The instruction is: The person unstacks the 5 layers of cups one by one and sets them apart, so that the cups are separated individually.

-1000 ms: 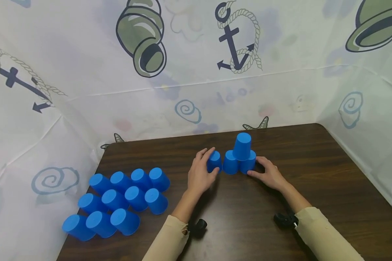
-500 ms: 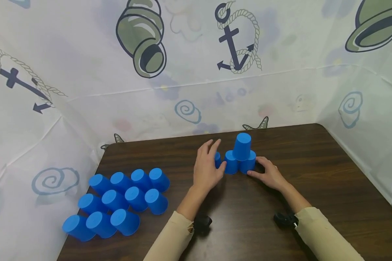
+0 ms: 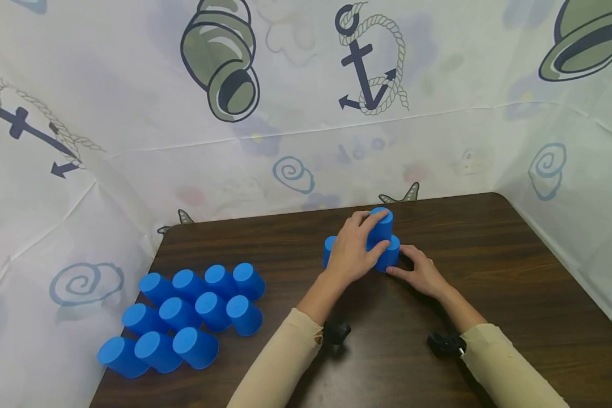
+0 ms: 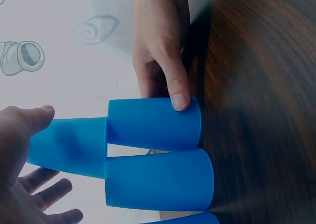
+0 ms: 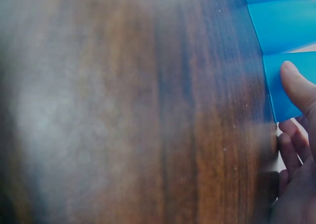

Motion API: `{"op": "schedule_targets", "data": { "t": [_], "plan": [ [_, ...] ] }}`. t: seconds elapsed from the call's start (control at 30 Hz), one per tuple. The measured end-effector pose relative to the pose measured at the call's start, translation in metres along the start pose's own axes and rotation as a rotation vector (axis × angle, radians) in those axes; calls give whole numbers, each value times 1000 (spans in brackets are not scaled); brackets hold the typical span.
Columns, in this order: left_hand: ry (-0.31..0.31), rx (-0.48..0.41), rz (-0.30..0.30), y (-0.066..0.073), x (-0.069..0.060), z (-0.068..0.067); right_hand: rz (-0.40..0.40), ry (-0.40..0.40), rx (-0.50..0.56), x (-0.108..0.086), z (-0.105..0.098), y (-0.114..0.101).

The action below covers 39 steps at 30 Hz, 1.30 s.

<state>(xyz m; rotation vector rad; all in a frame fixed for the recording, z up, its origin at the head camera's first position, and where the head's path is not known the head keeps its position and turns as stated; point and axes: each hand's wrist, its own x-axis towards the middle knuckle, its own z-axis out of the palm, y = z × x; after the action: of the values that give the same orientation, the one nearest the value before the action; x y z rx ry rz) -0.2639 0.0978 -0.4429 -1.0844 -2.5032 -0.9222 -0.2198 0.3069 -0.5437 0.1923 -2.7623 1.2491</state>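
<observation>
Upside-down blue plastic cups form a small stack near the table's far edge. My left hand (image 3: 354, 252) is around the top cup (image 3: 385, 231), thumb on the near side and fingers spread; the left wrist view shows no firm grip. This cup (image 4: 74, 147) straddles two lower cups. My right hand (image 3: 423, 275) holds the right lower cup (image 3: 389, 259) between thumb and fingers, also seen in the right wrist view, where its thumb lies on the cup (image 5: 276, 93). The other lower cup (image 4: 160, 182) is mostly hidden by my left hand in the head view. Another cup (image 3: 328, 249) stands left of it.
Several more upside-down blue cups (image 3: 178, 311) stand in rows on the left of the dark wooden table (image 3: 387, 362). A patterned white cloth (image 3: 306, 130) hangs behind and at both sides. A black device (image 3: 336, 333) sits at each wrist.
My left hand has left the leftmost cup of the row and moved right and up to the top cup. My right hand stays at the right lower cup; the cups have not moved noticeably.
</observation>
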Motion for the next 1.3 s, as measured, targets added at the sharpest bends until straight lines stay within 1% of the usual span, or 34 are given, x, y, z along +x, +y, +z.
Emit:
{"op": "schedule_targets", "data": {
  "t": [0.43, 0.6, 0.7, 0.77, 0.83, 0.93, 1.0, 1.07, 1.17, 1.23, 1.3],
  "plan": [
    [34, -89, -54, 0, 7, 3, 4, 6, -1, -1, 3, -1],
    [61, -128, -51, -1, 2, 4, 5, 0, -4, -2, 5, -1],
    [95, -146, -39, 1, -5, -3, 6, 3, -10, -2, 5, -1],
    [121, -148, -35, 4, -11, -11, 6, 4, -11, -2, 4, -1],
    [138, -140, -38, 9, -19, -24, 11, 2, -16, -1, 3, -1],
    [145, -124, -52, 18, -34, -47, 21, -1, -25, -2, 2, -1],
    [137, -113, -60, 24, -47, -65, 29, -1, -32, -2, 1, 0],
    [122, -107, -65, 29, -63, -84, 31, 0, -36, -3, 1, 0],
    [91, -97, -85, 32, -93, -110, 26, -1, -34, -4, 0, -2],
    [73, -86, -114, 31, -114, -127, 22, -1, -33, -4, -1, -3],
    [76, -61, -147, 28, -136, -142, 15, -2, -33, -4, -1, -4]
  ]
}}
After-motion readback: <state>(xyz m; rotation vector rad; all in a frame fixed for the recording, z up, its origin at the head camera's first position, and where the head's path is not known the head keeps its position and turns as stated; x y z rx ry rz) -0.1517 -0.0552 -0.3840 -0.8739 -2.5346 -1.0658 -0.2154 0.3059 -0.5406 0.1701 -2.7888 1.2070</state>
